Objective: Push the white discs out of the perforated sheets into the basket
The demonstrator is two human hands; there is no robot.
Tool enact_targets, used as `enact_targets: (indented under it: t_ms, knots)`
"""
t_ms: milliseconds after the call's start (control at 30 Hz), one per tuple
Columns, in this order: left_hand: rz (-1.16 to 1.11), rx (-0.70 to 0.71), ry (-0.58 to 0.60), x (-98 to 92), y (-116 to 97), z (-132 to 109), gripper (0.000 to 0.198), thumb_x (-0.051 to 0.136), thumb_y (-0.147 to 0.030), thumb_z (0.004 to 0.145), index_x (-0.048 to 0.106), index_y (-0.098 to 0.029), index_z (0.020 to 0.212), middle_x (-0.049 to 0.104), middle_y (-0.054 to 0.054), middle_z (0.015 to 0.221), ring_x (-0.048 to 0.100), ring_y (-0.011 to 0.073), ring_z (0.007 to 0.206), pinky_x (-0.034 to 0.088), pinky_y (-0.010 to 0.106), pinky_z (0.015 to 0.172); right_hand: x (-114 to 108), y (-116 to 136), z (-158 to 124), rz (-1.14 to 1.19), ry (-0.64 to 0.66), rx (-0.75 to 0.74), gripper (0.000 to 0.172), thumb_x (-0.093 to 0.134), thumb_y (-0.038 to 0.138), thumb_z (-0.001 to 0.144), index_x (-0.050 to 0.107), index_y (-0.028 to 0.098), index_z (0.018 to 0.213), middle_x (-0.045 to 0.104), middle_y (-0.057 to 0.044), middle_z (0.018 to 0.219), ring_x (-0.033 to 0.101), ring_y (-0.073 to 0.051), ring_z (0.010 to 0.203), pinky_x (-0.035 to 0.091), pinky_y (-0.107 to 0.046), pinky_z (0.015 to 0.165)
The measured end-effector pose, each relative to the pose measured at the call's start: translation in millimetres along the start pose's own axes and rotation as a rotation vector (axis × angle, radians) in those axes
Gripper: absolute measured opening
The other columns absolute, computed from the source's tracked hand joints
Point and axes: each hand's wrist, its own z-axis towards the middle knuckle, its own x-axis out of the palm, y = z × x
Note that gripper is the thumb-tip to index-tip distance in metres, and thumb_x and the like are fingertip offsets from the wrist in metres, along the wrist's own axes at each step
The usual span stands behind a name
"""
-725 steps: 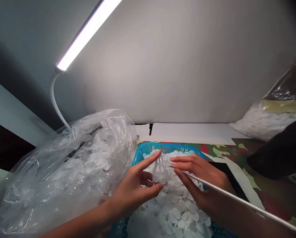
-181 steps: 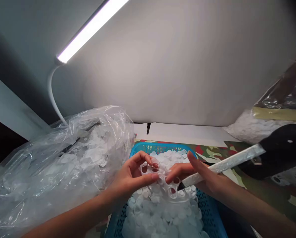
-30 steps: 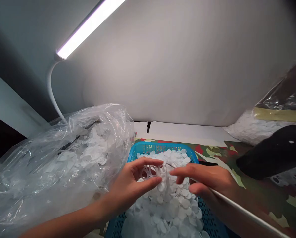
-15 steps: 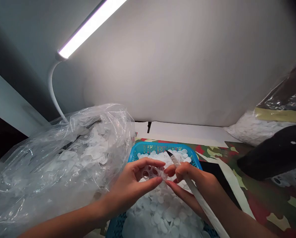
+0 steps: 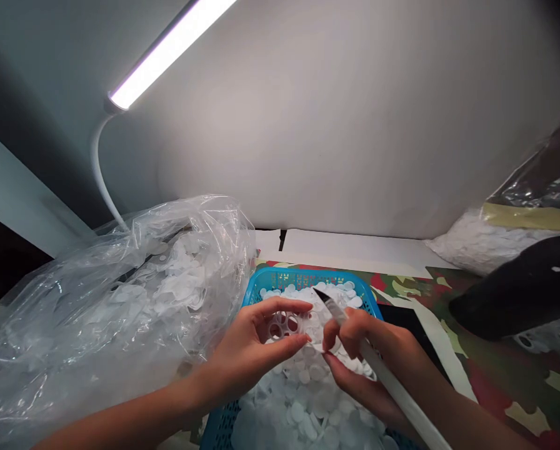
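Observation:
My left hand [image 5: 261, 334] pinches a clear plastic piece with round holes [image 5: 284, 324] between thumb and fingertips. To its right, a slim white craft knife [image 5: 385, 375] with a dark pointed blade lies across my right hand [image 5: 362, 337], its tip up toward the left. The right thumb and forefinger come close together just beside the plastic piece; whether they grip a small disc is unclear. Beneath both hands is a blue plastic basket [image 5: 249, 294] full of small translucent white discs [image 5: 303, 400].
A large clear bag [image 5: 120, 312] of white discs lies on the left, below a lit lamp [image 5: 167, 59]. On the right are a black object [image 5: 519, 287], more holed plastic sheets [image 5: 554, 337] and another bag [image 5: 477, 240]. A camouflage-patterned cover [image 5: 490, 375] spreads over the table.
My right hand has shifted slightly right and down, away from the left fingertips, with the knife still in it. The left hand stays nearly in place with the plastic piece.

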Motion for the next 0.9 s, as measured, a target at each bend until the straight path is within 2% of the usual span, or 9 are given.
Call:
enact_targets:
  t_ms: [167, 333, 400, 567, 767, 900]
  knots:
    - [-0.019, -0.012, 0.016, 0.5, -1, 0, 0.03, 0.068, -0.029, 0.08, 0.063, -0.022, 0.109, 0.066, 0.004, 0.099, 0.058, 0.0153, 0.087, 0.047, 0.027, 0.076, -6, 5, 9, 0.144, -0.006, 0.259, 0.028, 0.057, 0.012, 0.073, 0.032, 0.024, 0.073, 0.054, 0.005, 0.069, 0.046, -0.009, 0.054, 0.044, -0.022, 0.054]
    - [-0.037, -0.013, 0.033, 0.0, 2, 0, 0.029, 0.067, -0.03, 0.082, 0.063, -0.023, 0.11, 0.064, 0.001, 0.089, 0.054, 0.0116, 0.079, 0.043, 0.022, 0.068, -10, 5, 13, 0.498, 0.003, 0.447, 0.032, 0.064, 0.02, 0.075, 0.032, 0.023, 0.075, 0.055, 0.004, 0.076, 0.052, -0.01, 0.066, 0.047, -0.023, 0.061]
    - [-0.048, 0.003, 0.031, -0.3, 3, 0, 0.027, 0.066, -0.03, 0.083, 0.062, -0.024, 0.11, 0.063, 0.001, 0.092, 0.054, 0.0114, 0.08, 0.043, 0.022, 0.068, -8, 5, 13, 0.597, -0.001, 0.489, 0.033, 0.066, 0.022, 0.076, 0.033, 0.023, 0.076, 0.057, 0.004, 0.079, 0.054, -0.01, 0.067, 0.047, -0.023, 0.063]
    - [-0.079, 0.046, 0.081, -1.6, 3, -3, 0.031, 0.065, -0.03, 0.084, 0.058, -0.024, 0.113, 0.062, 0.002, 0.099, 0.056, 0.0136, 0.088, 0.045, 0.026, 0.077, 0, 5, 11, 0.678, -0.013, 0.514, 0.034, 0.067, 0.026, 0.08, 0.034, 0.022, 0.076, 0.06, 0.003, 0.081, 0.053, -0.009, 0.064, 0.047, -0.022, 0.06]
    - [-0.002, 0.051, 0.074, -0.3, 1, -6, 0.051, 0.074, -0.031, 0.076, 0.05, -0.029, 0.122, 0.059, 0.001, 0.11, 0.056, 0.0159, 0.096, 0.044, 0.029, 0.086, 6, 6, 6, 0.546, -0.088, 0.463, 0.032, 0.065, 0.025, 0.082, 0.034, 0.023, 0.074, 0.061, 0.002, 0.081, 0.06, -0.013, 0.077, 0.05, -0.027, 0.071]
    - [0.026, 0.095, 0.027, 4.0, 2, -6, 0.043, 0.069, -0.029, 0.081, 0.05, -0.029, 0.12, 0.055, 0.001, 0.119, 0.055, 0.015, 0.099, 0.045, 0.027, 0.087, 8, 5, 6, 0.54, -0.087, 0.43, 0.032, 0.065, 0.025, 0.082, 0.034, 0.023, 0.074, 0.061, 0.003, 0.08, 0.057, -0.011, 0.073, 0.049, -0.024, 0.069]
